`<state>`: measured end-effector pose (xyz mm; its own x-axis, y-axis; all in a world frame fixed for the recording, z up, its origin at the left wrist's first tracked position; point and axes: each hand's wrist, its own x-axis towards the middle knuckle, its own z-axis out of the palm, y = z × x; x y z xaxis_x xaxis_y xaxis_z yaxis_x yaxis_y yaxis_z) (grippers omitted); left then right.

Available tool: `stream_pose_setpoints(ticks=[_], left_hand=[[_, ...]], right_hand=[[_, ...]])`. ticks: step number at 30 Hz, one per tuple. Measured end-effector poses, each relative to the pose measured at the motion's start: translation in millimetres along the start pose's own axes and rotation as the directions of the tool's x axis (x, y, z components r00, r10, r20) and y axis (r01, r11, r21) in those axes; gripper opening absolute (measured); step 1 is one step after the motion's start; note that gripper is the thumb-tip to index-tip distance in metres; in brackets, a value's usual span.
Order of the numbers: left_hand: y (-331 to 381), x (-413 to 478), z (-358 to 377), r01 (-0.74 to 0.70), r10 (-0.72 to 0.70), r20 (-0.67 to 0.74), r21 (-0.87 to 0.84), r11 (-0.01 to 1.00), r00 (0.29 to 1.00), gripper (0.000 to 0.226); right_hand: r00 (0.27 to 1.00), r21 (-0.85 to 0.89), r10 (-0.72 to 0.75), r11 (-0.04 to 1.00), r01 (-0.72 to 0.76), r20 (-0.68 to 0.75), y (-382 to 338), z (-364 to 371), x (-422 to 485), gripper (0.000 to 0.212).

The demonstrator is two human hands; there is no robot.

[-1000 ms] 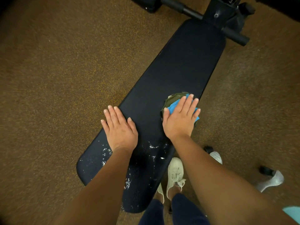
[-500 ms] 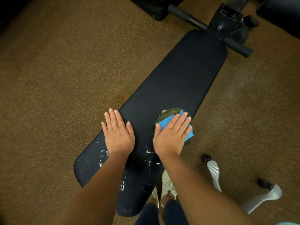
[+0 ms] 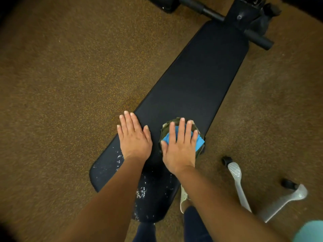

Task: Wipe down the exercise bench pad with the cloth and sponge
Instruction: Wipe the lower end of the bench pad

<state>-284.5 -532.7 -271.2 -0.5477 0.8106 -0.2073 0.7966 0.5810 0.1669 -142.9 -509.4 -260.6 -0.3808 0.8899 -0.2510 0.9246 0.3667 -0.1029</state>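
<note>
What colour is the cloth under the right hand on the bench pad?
Bright blue cloth, over a dark olive-green sponge, under the right hand; head view.

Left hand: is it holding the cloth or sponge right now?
No. The left hand lies flat and bare on the bench pad, while the right hand presses the blue sponge and green cloth.

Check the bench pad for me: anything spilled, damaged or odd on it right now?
Yes. White flecks, suds or residue, speckle the near end of the bench pad, around and, behind the right hand pressing the blue sponge and green cloth. The far half looks clean and undamaged.
</note>
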Motion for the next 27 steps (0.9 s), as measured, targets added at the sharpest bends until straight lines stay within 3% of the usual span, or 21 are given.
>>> stream_pose_setpoints(ticks=[2, 3, 5, 7, 9, 14, 16, 20, 21, 24, 27], left_hand=[[-6, -1, -1, -0.05, 0.05, 0.009, 0.011, 0.999, 0.999, 0.066], [-9, -1, -2, -0.072, 0.072, 0.012, 0.011, 0.997, 0.997, 0.066], [-15, -2, -3, -0.122, 0.122, 0.024, 0.019, 0.992, 0.992, 0.066], [-21, -2, -3, -0.171, 0.17, 0.036, 0.034, 0.985, 0.985, 0.066], [-25, -3, -3, -0.204, 0.202, 0.041, 0.048, 0.978, 0.979, 0.066], [-29, -5, -3, -0.234, 0.231, 0.047, 0.078, 0.969, 0.972, 0.066], [-30, -5, -3, -0.241, 0.237, 0.053, 0.076, 0.968, 0.97, 0.066], [-29, -6, -3, -0.251, 0.25, 0.024, 0.055, 0.967, 0.968, 0.065], [-28, -6, -3, -0.247, 0.246, 0.022, 0.053, 0.968, 0.969, 0.065], [-29, -6, -3, -0.249, 0.249, 0.013, 0.048, 0.967, 0.968, 0.065], [-30, -6, -3, -0.256, 0.255, 0.018, 0.056, 0.965, 0.967, 0.065]], right_hand=[[0.99, -0.012, -0.136, 0.991, 0.136, -0.02, 12, 3, 10, 0.064], [0.992, -0.005, -0.119, 0.993, 0.119, -0.042, 19, 3, 15, 0.064], [0.991, 0.069, 0.097, 0.994, -0.09, -0.097, 26, 5, 19, 0.063], [0.928, 0.156, 0.355, 0.929, -0.337, -0.11, 10, 7, 11, 0.064], [0.889, 0.179, 0.452, 0.883, -0.434, -0.078, -17, 8, -1, 0.066], [0.984, 0.027, 0.17, 0.985, -0.169, -0.045, 3, 9, 9, 0.07], [0.958, 0.094, 0.275, 0.959, -0.268, -0.082, 21, 5, 24, 0.069], [0.816, 0.237, 0.578, 0.797, -0.555, -0.032, -4, 3, 18, 0.07], [0.819, 0.222, 0.574, 0.802, -0.554, -0.03, -15, 4, 8, 0.07], [0.918, 0.136, 0.397, 0.909, -0.394, 0.0, -15, 11, -6, 0.071], [0.917, 0.142, 0.398, 0.91, -0.39, -0.029, 13, 6, 29, 0.071]])
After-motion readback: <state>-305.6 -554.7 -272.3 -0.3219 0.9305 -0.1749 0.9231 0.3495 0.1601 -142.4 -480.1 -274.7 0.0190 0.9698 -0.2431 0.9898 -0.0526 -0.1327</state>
